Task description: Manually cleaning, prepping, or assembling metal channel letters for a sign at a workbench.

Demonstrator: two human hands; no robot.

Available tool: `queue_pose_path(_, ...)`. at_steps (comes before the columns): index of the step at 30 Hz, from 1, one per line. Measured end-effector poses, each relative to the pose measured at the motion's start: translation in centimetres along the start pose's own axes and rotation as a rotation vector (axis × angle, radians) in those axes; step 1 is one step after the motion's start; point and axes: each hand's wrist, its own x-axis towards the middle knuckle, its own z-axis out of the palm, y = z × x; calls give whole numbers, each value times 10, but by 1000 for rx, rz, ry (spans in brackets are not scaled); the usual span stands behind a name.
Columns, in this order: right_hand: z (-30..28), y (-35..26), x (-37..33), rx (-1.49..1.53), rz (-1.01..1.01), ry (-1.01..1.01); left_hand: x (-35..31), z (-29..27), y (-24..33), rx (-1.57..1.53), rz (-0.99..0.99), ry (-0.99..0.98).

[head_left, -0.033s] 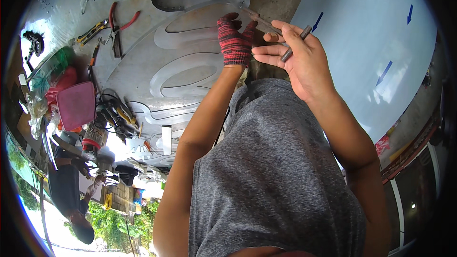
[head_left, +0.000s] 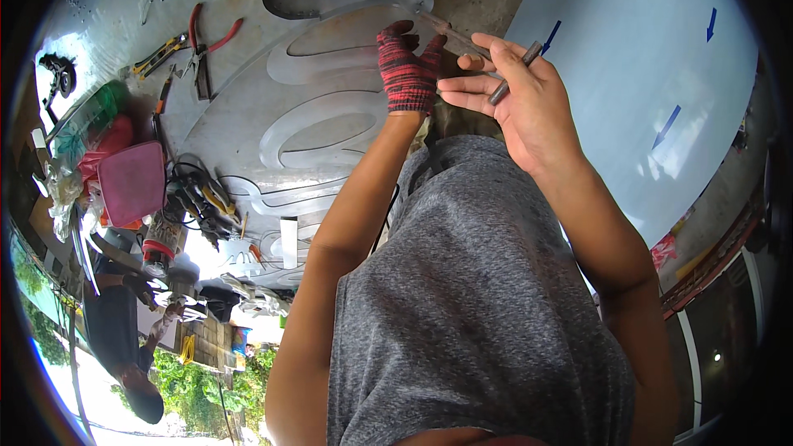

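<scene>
My left hand (head_left: pixel 410 70), in a red-and-black knit glove, is at the edge of the metal work surface, its thumb and forefinger apart. The thumb tip lies against a thin metal rod (head_left: pixel 464 43), and the other fingers are partly hidden. Bare, palm up, my right hand (head_left: pixel 529 103) has its fingers loosely bent about a short dark crossbar (head_left: pixel 516 73). Rod and crossbar together look like a T-handle; their join is hidden by my fingers. Just beyond the rod's far end stands a curved metal strip (head_left: pixel 330 10), bent into an S-like shape on the surface.
Several curved metal outlines (head_left: pixel 318 128) lie on the work surface. Red-handled pliers (head_left: pixel 198 49) and a yellow cutter (head_left: pixel 161 56) are at left, near a pink container (head_left: pixel 132 184). A pale blue panel (head_left: pixel 628 74) stands at right. Another person (head_left: pixel 116 322) is at lower left.
The crossbar has shifted very slightly within my right hand. My left hand and the things on the surface are where they were.
</scene>
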Motion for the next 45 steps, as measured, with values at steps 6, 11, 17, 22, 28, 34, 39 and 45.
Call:
queue_pose_path(6,1,-4,1,-10,37,-7,0,1,-6,-49,-55,-10)
queue_pose_path(11,3,8,10,-9,41,-27,0,6,-17,-154,-115,0)
queue_pose_path(17,5,20,32,230,98,-31,8,1,-19,-373,-242,-43)
queue_pose_path(22,3,31,40,309,106,-77,29,-5,-34,108,291,-36)
queue_pose_path(28,-8,24,37,-495,-224,15,37,-7,-36,260,405,-48)
queue_pose_path(34,-3,-18,22,-1860,-977,-286,40,-16,-32,274,445,-91)
queue_pose_path(39,-15,-9,46,-2122,-829,-564,46,-15,-34,211,395,-102)
queue_pose_path(45,-35,-4,55,-2005,-932,-671,48,-16,-36,337,533,-64)
